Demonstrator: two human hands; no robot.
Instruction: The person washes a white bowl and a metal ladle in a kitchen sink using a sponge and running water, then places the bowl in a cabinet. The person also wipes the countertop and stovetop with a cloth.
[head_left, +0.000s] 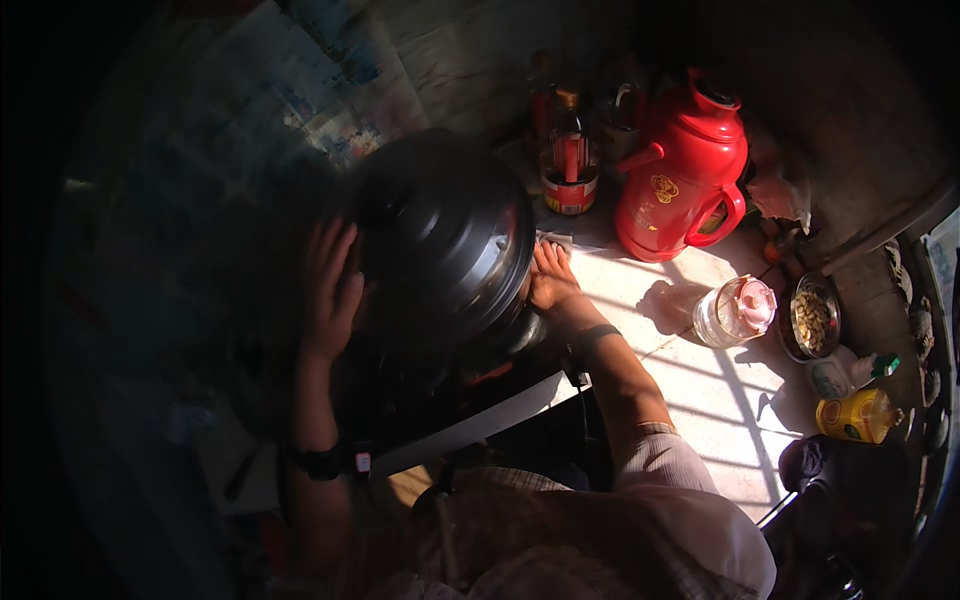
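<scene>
A large pot (450, 232) with a stepped, domed metal lid stands before me, its left side lost in deep shadow. My left hand (330, 292) is raised at the pot's left side, fingers extended and slightly apart, holding nothing visible; whether it touches the pot is too dark to tell. On the opposite side, my right hand (553, 277) rests against the pot's lower right edge. Its fingertips lie on a small greyish cloth (559, 241). The pot hides part of that hand, so its grip is unclear.
Right of the pot lies a sunlit tabletop (690, 390). On it are a red thermos flask (675, 180), a clear jar with a pink lid (735, 311) and a metal bowl of pale pieces (814, 319). A sauce bottle (570, 161) stands behind; a yellow container (855, 416) is far right.
</scene>
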